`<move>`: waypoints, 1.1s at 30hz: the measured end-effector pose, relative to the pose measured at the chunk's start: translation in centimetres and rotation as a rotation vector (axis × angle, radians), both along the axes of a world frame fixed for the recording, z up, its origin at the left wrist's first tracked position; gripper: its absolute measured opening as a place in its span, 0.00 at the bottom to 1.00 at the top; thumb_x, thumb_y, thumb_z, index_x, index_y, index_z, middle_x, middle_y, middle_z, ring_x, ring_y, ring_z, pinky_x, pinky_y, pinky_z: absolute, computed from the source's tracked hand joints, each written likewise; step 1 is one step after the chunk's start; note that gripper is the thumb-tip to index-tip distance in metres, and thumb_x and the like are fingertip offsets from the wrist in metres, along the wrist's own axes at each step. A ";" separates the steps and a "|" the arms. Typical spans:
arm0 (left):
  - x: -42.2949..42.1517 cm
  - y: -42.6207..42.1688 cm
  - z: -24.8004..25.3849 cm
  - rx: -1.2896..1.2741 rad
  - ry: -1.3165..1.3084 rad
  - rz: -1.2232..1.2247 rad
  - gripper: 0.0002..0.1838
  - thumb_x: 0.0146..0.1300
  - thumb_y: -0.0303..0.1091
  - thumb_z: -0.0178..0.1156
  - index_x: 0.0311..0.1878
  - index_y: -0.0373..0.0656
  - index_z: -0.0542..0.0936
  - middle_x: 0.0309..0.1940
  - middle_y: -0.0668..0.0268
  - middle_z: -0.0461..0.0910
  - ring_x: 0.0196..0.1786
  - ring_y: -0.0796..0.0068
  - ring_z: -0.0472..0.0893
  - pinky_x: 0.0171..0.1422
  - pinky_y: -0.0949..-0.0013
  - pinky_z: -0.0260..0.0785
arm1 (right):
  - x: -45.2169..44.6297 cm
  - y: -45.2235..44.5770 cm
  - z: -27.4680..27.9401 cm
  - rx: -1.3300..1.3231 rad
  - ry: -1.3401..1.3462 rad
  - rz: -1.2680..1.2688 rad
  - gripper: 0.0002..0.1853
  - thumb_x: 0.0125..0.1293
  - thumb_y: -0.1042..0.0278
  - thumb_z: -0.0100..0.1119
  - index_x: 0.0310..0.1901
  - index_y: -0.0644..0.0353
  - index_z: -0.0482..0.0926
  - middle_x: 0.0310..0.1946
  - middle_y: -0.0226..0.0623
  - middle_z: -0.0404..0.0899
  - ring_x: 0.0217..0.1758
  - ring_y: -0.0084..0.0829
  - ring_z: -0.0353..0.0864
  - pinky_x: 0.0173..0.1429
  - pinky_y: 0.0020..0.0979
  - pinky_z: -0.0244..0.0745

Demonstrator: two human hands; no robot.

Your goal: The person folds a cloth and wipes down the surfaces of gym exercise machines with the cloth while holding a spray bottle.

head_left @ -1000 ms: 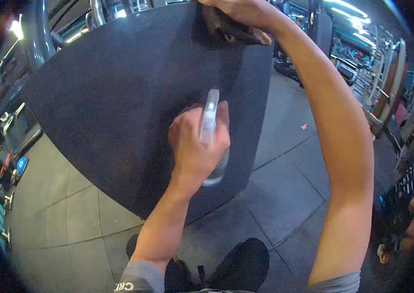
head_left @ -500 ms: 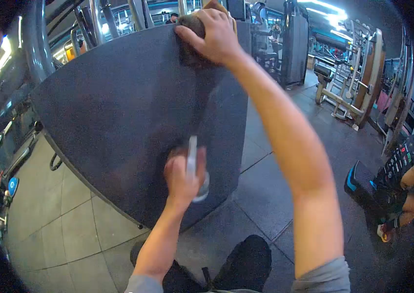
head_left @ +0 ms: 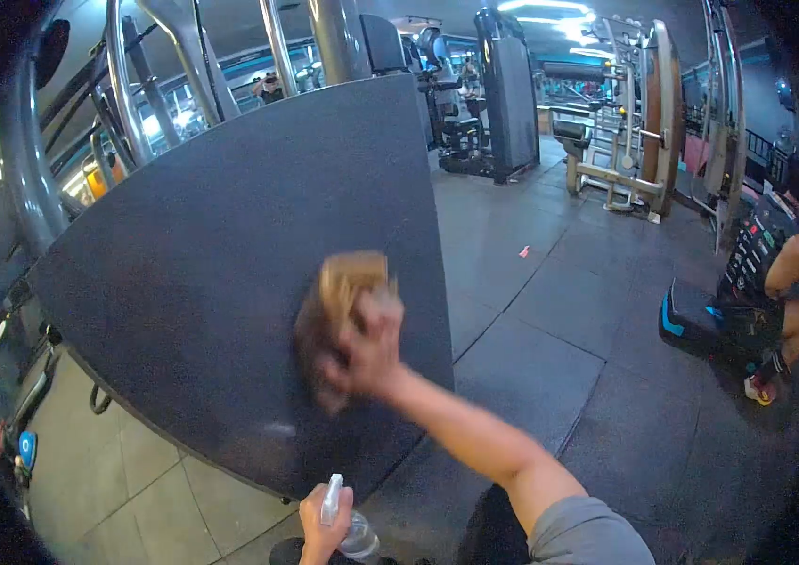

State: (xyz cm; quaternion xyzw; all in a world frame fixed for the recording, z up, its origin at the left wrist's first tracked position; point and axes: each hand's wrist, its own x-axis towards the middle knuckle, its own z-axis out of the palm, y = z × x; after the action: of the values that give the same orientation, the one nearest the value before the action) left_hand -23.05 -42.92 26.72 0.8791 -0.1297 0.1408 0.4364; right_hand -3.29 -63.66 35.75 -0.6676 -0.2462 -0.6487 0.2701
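Note:
A large dark panel (head_left: 192, 254) with a curved edge stands in front of me. My right hand (head_left: 373, 350) is closed on a tan and brown cloth (head_left: 352, 275), pressed to the middle-right part of the panel; both are smeared by motion. Low in the view, near the panel's bottom corner, my left hand (head_left: 318, 529) is wrapped round a clear spray bottle (head_left: 360, 541) with a white trigger head. A faint shiny patch shows on the panel just above the bottle.
At the right a person (head_left: 772, 273) sits on a black and blue bench (head_left: 687, 320). Weight machines (head_left: 621, 132) stand at the back right, metal posts (head_left: 338, 42) behind the panel. A small pinkish scrap (head_left: 524, 251) lies on the tiled floor (head_left: 550, 330).
My right hand has brought the cloth down from the panel's top edge to its middle. My left hand, with the spray bottle, has dropped to the bottom of the view. The view has shifted right.

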 end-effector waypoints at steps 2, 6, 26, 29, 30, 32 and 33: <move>0.3 0.6 -0.4 0.132 -0.034 0.006 0.13 0.64 0.36 0.64 0.30 0.38 0.77 0.23 0.54 0.76 0.26 0.51 0.78 0.31 0.59 0.68 | 5.1 -4.0 7.9 0.179 -0.072 -0.244 0.39 0.57 0.45 0.64 0.69 0.49 0.64 0.67 0.54 0.58 0.73 0.60 0.54 0.70 0.74 0.45; 0.7 0.3 -1.2 0.180 -0.041 0.013 0.12 0.68 0.38 0.60 0.45 0.39 0.82 0.29 0.48 0.79 0.30 0.45 0.78 0.33 0.53 0.70 | 7.4 -7.0 25.4 0.460 0.022 -0.194 0.27 0.68 0.50 0.52 0.60 0.62 0.70 0.60 0.64 0.66 0.67 0.63 0.61 0.73 0.61 0.49; 2.6 -2.5 -2.4 0.215 0.057 -0.136 0.14 0.68 0.41 0.61 0.42 0.37 0.80 0.30 0.48 0.78 0.35 0.42 0.78 0.37 0.51 0.70 | 8.9 -9.2 22.7 0.380 0.054 -0.140 0.48 0.67 0.35 0.51 0.73 0.71 0.55 0.74 0.71 0.48 0.79 0.67 0.42 0.78 0.61 0.38; 2.9 -3.3 -2.1 0.210 0.071 -0.136 0.13 0.67 0.39 0.62 0.39 0.37 0.80 0.29 0.50 0.78 0.33 0.44 0.78 0.37 0.51 0.70 | 5.5 -6.6 17.1 0.182 0.013 -0.082 0.49 0.65 0.34 0.52 0.74 0.70 0.55 0.75 0.70 0.47 0.80 0.66 0.40 0.78 0.62 0.36; 3.0 -3.7 -2.0 0.213 0.085 -0.129 0.12 0.66 0.38 0.63 0.39 0.37 0.80 0.28 0.50 0.78 0.32 0.45 0.78 0.37 0.52 0.71 | 3.6 -5.5 13.2 0.149 0.098 -0.094 0.50 0.65 0.34 0.52 0.74 0.70 0.54 0.75 0.69 0.45 0.80 0.66 0.38 0.78 0.63 0.35; 3.1 -4.2 -1.8 0.167 0.056 -0.135 0.13 0.64 0.37 0.65 0.30 0.38 0.78 0.23 0.55 0.76 0.26 0.50 0.77 0.32 0.56 0.68 | 3.1 -5.8 7.8 0.138 0.184 -0.109 0.51 0.65 0.33 0.52 0.75 0.70 0.53 0.76 0.68 0.42 0.81 0.65 0.36 0.78 0.64 0.33; 3.2 -4.4 -1.8 0.141 0.038 -0.135 0.15 0.63 0.37 0.66 0.26 0.38 0.77 0.21 0.57 0.74 0.23 0.53 0.77 0.29 0.58 0.66 | 3.9 -6.4 5.9 0.154 0.175 -0.110 0.51 0.65 0.33 0.52 0.75 0.70 0.52 0.76 0.68 0.41 0.81 0.65 0.35 0.78 0.64 0.32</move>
State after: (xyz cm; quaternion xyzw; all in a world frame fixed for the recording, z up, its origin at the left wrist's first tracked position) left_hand -19.87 -47.36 24.89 0.8995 -0.1899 0.0846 0.3843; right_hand 0.63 -70.07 41.68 -0.7115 -0.1341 -0.6188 0.3049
